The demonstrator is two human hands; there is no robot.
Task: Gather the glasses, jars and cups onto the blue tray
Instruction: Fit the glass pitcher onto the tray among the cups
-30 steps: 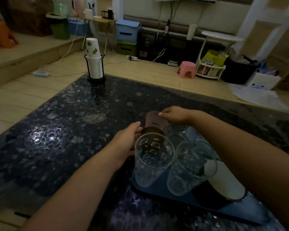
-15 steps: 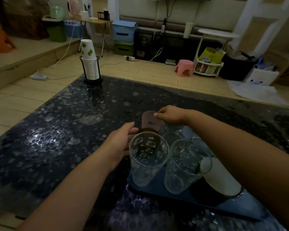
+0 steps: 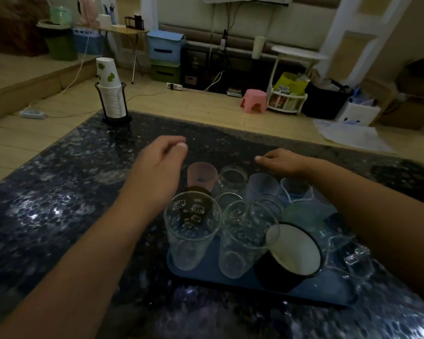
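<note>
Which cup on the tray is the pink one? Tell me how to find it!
Find the blue tray on the dark speckled table. Look at its far left corner, just beyond the tall clear glass with cartoon cats. The pink cup stands there upright, the only frosted pink one among clear and bluish ones.

Table (image 3: 59, 192): glossy dark top, pebble pattern, strong reflections seen. Tray (image 3: 230, 275): matt blue, plastic by appearance. Front tumblers (image 3: 190, 231): clear, glossy, printed with white cartoon marks; glass or plastic cannot be told. Mug (image 3: 289, 255): glossy black outside, white inside, enamel-like. Pink cup (image 3: 202, 173): frosted, translucent. Cup stack (image 3: 109, 94): matt paper, held in a black wire rack (image 3: 115, 118).
</note>
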